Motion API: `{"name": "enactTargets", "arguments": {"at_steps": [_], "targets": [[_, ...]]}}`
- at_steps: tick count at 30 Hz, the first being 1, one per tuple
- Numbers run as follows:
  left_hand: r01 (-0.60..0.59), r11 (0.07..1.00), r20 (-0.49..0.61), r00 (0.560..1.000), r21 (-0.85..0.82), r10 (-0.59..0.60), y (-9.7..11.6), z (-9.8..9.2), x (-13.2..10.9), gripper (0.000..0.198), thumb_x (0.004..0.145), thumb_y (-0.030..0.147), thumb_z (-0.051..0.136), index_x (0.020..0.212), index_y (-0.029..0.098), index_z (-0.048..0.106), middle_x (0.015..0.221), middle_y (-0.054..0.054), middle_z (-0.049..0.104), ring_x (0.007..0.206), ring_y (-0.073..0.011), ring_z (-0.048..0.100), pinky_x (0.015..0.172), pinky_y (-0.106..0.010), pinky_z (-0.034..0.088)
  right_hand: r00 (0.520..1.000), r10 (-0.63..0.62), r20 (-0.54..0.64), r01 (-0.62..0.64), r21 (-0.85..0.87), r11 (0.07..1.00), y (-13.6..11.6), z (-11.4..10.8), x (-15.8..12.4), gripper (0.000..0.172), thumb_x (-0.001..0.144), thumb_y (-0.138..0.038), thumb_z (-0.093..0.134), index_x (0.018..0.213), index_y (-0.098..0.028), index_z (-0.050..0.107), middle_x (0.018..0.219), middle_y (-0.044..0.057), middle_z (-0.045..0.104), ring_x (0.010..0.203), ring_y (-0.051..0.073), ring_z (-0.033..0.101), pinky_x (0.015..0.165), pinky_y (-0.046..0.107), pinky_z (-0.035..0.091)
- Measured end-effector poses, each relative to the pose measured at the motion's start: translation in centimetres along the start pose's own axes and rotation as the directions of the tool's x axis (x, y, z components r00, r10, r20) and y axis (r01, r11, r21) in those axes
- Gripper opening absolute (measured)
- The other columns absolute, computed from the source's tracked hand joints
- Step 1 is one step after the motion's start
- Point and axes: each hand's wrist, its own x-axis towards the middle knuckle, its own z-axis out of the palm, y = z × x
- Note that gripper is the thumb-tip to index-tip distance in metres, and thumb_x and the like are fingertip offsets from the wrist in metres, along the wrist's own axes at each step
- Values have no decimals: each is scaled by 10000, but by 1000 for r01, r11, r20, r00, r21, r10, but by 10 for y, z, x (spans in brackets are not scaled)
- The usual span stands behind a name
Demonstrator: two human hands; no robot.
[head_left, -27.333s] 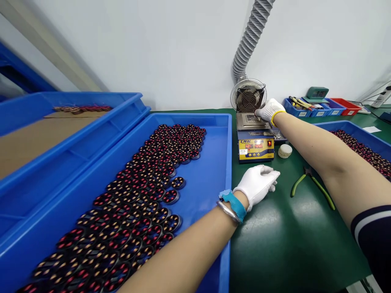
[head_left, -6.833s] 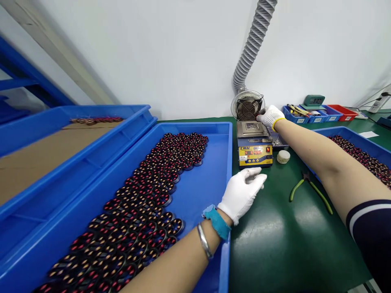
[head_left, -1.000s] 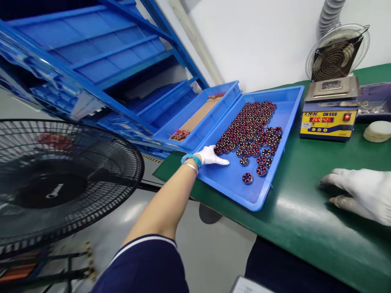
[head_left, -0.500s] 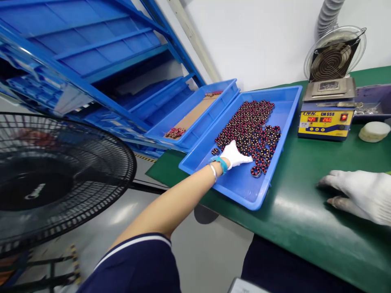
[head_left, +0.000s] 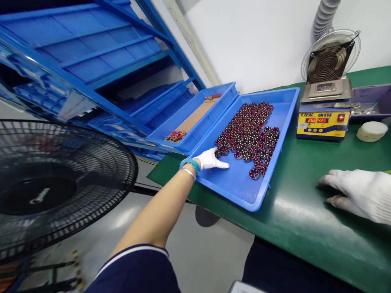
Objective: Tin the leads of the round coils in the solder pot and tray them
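Observation:
Many small round wound coils, dark-rimmed with red and copper-coloured segments, lie in a shallow blue tray. My left hand, in a white glove, reaches into the tray's left side. Its thumb is spread from the fingers, and the fingertips meet the coils at the left edge of the group; whether they touch one is unclear. My right hand, gloved in white with soiled fingertips, rests on the green tabletop right of the tray. Its visible fingers are stretched out, with nothing seen between them.
A second blue tray with cardboard and reddish coils adjoins the first. Behind stand a yellow CM 558 soldering unit, a small fan and a round white pad. A blue rack and large black fan fill the left.
My left hand has moved left and slightly back toward me, away from the middle of the coils. Some coils at the front edge have shifted. My right hand stays in place.

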Motion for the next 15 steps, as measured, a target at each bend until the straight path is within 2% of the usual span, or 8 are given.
{"name": "enactTargets", "arguments": {"at_steps": [2,4,7,9,11,15], "targets": [[-46,999,39,998,-28,47,5,10,-4,1064,459,551,810,1340,95,428,1199,-158,626,1058,-297,615,922,-372,476,997,1,74,0,-12,1000,5,3,1,340,828,-478,542,1124,-326,617,1111,25,615,827,249,646,612,342,515],[-89,996,58,994,-31,91,14,21,-12,1173,466,579,800,1422,111,306,1303,-179,551,1143,-307,568,960,-375,452,989,0,146,2,-16,1000,7,4,3,353,831,-494,535,1137,-333,608,1114,25,610,808,242,648,590,331,513],[-92,993,71,994,69,87,33,41,-24,1411,402,630,801,1491,120,64,1471,-246,312,1318,-368,385,1048,-416,366,987,21,158,-15,-37,999,5,2,5,359,831,-491,527,1149,-343,600,1143,16,601,823,246,648,600,342,523],[-37,985,55,998,170,28,47,54,-28,1511,332,652,804,1493,132,-10,1498,-285,205,1334,-426,328,1054,-465,339,990,41,136,-33,-61,998,0,-1,4,367,834,-478,518,1161,-334,601,1168,21,596,866,259,645,636,364,534],[-13,973,32,999,230,5,61,63,-26,1552,282,662,802,1491,148,-25,1484,-302,211,1297,-457,369,1024,-483,358,991,58,121,-50,-69,996,-5,-4,2,379,836,-462,510,1170,-314,607,1186,33,594,913,270,638,680,382,540],[-51,970,-20,998,239,57,81,71,-12,1520,299,723,756,1486,120,23,1412,-288,351,1255,-422,442,989,-427,393,988,70,138,-64,-48,997,-13,-9,-1,386,823,-441,523,1159,-287,631,1173,48,605,909,268,639,731,390,541]]}}
